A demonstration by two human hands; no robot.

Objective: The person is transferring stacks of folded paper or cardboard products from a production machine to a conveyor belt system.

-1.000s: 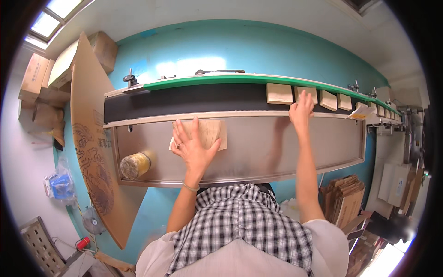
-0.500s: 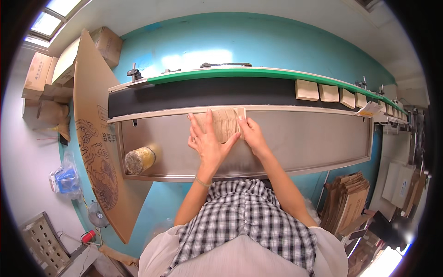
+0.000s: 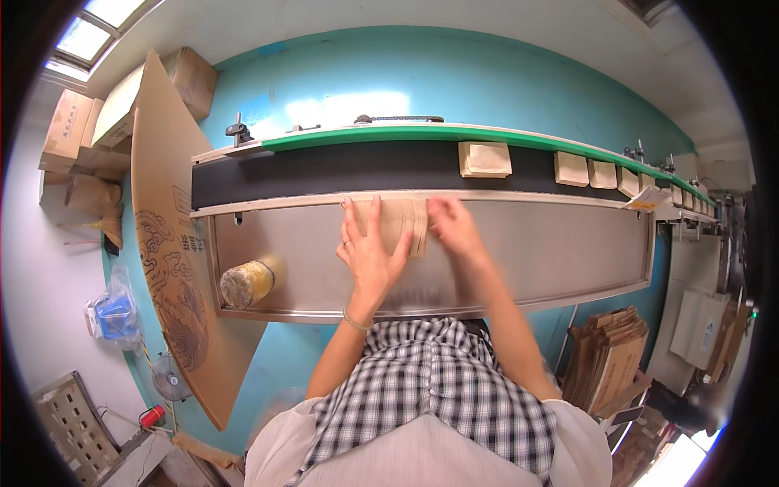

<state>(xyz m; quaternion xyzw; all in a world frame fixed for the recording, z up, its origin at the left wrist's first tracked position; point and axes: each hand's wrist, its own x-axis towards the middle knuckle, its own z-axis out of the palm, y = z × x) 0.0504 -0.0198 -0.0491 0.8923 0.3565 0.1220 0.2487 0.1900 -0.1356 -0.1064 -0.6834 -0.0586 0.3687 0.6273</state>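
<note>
My left hand [image 3: 369,258] lies over a row of tan folded paper pieces [image 3: 403,223] on the metal tray, its fingers spread along the top and its thumb against the right side. Just right of that row is my right hand [image 3: 456,229], blurred by motion, with its fingertips close to the tray's far rim. Whether it touches the papers cannot be made out. On the black conveyor belt [image 3: 357,169], beyond my hands, rests a small tan stack [image 3: 485,160] of the same look. More such stacks [image 3: 571,169] line the belt farther right.
A green guide rail [image 3: 389,135] runs along the belt's far side. The steel tray [image 3: 560,252] lies between me and the belt. A yellowish wrapped roll [image 3: 247,281] is at its left end, beside a tall cardboard sheet [image 3: 174,243]. Flattened cartons [image 3: 604,357] lean at lower right.
A stack now sits on the belt in front of me, and the others have shifted right. The row under my left hand is shorter. My right hand has left the row and moved right.
</note>
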